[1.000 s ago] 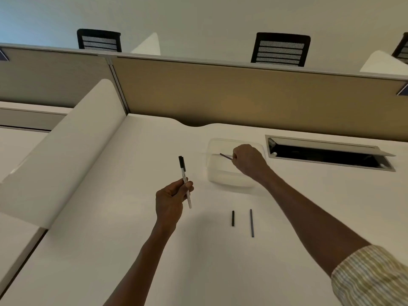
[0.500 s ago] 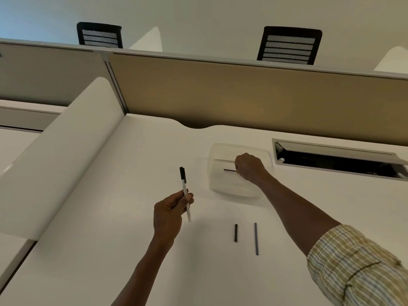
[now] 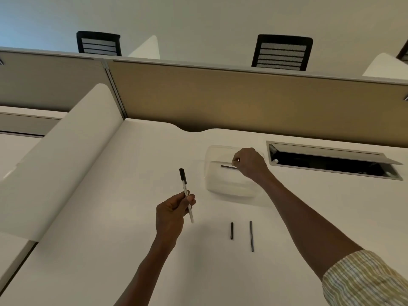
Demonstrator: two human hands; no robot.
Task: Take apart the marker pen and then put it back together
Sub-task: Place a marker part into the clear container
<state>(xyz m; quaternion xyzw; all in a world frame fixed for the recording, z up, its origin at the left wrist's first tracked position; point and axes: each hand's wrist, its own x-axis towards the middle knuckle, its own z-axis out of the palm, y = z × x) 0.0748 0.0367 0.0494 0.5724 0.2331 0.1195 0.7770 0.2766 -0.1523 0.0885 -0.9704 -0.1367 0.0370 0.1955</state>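
My left hand (image 3: 171, 214) grips a white marker pen (image 3: 186, 196) with a black cap, held upright and tilted slightly left above the desk. My right hand (image 3: 250, 162) reaches over a clear plastic container (image 3: 229, 188) and pinches one end of a thin dark rod (image 3: 228, 166), which lies level over the container. On the desk in front of the container lie a short black piece (image 3: 231, 230) and, to its right, a longer thin dark rod (image 3: 251, 235), both pointing away from me.
A white desk (image 3: 110, 250) carries everything. An open cable hatch (image 3: 331, 162) sits at the back right. A tan partition (image 3: 242, 100) closes the far edge and a white curved divider (image 3: 61, 155) bounds the left side. Black chair backs show beyond.
My right hand has tipped the thin rod from slanted to level and lowered it a little over the container. My left hand keeps the pen in place. The view has shifted slightly.
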